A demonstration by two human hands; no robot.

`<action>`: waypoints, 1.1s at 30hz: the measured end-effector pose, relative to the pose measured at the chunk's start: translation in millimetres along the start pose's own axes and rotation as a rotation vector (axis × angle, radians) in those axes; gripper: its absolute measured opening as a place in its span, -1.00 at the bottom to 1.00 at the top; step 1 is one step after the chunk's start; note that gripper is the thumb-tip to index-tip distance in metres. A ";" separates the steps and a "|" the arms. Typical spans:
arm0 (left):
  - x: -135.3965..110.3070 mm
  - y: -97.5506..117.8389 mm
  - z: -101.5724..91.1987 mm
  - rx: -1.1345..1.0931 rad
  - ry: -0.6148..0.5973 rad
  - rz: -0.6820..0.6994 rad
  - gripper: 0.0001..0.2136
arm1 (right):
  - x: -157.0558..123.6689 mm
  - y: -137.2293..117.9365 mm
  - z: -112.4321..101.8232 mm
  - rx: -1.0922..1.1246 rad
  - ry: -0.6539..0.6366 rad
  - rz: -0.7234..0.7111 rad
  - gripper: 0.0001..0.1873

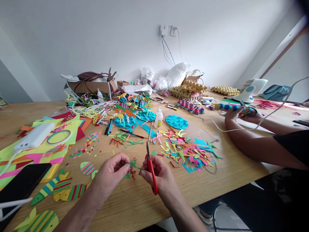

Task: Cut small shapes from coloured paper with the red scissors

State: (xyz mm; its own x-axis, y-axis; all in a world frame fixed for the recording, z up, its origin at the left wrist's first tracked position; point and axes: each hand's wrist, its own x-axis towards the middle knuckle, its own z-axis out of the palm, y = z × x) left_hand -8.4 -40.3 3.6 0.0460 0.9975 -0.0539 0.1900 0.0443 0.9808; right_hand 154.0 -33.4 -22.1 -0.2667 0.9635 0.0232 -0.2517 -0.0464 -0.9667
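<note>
Small green paper piece (132,164) pinched between left hand (109,174) fingertips, low over table (241,174). Closed right hand (159,175) wrapped round red scissors (151,167); blades upright, seemingly shut, just beside piece. Trimming judged unfinished. Striped paper fish (61,188) already laid out at left. Cut scraps (185,151) heaped beyond.

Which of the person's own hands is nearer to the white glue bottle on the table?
Right. The right hand, holding red scissors, lies straight below the glue bottle; the left hand, pinching green paper, is further left.
</note>
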 end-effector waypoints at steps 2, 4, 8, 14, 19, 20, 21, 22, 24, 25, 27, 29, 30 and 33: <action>-1.9 -2.1 -4.4 0.072 -0.015 0.012 -0.93 | 1.7 -3.0 -2.3 -0.033 0.001 -0.003 -0.70; -5.6 -1.6 -7.2 0.074 0.016 0.008 -0.92 | 1.9 -6.7 -4.6 -0.097 0.018 -0.028 -0.70; -14.0 1.7 -9.1 -0.136 0.135 -0.008 -0.91 | -7.0 -7.9 -12.8 -0.324 0.053 -0.040 -0.71; -18.3 0.1 -0.9 -0.505 0.191 -0.024 -0.91 | -31.9 5.2 -14.4 -0.583 -0.052 0.025 -0.75; -18.4 1.2 12.6 -0.549 0.184 -0.024 -0.91 | -36.2 3.7 3.1 -0.663 -0.104 0.014 -0.75; -18.4 1.4 14.8 -0.545 0.182 -0.022 -0.91 | -35.3 3.2 5.6 -0.662 -0.101 0.013 -0.75; -18.5 1.3 16.8 -0.544 0.175 -0.021 -0.91 | -34.1 2.8 7.4 -0.660 -0.096 0.011 -0.75; -18.6 0.9 18.5 -0.544 0.170 -0.020 -0.92 | -32.8 2.7 8.6 -0.657 -0.090 0.007 -0.75; -19.0 -0.4 21.2 -0.544 0.162 -0.018 -0.92 | -30.4 3.2 9.7 -0.650 -0.079 -0.006 -0.76; -19.3 -1.2 22.4 -0.545 0.161 -0.018 -0.92 | -29.3 3.6 9.9 -0.649 -0.076 -0.012 -0.76; -19.8 -2.6 24.6 -0.547 0.157 -0.018 -0.91 | -27.4 4.6 10.4 -0.651 -0.072 -0.023 -0.75; -20.3 -3.2 26.6 -0.547 0.146 -0.015 -0.90 | -26.2 5.5 11.1 -0.646 -0.065 -0.025 -0.74; -20.6 -3.4 27.4 -0.544 0.141 -0.013 -0.89 | -25.8 5.9 11.6 -0.639 -0.062 -0.025 -0.74; -21.4 -4.2 28.4 -0.523 0.127 -0.009 -0.89 | -25.3 7.1 12.7 -0.605 -0.046 -0.038 -0.72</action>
State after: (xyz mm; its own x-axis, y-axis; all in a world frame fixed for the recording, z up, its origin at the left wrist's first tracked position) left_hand 17.7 -63.4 -4.7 -0.0789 0.9943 -0.0715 -0.3260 0.0421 0.9444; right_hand 147.1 -61.4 -26.4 -0.3109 0.9486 0.0586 0.3085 0.1590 -0.9378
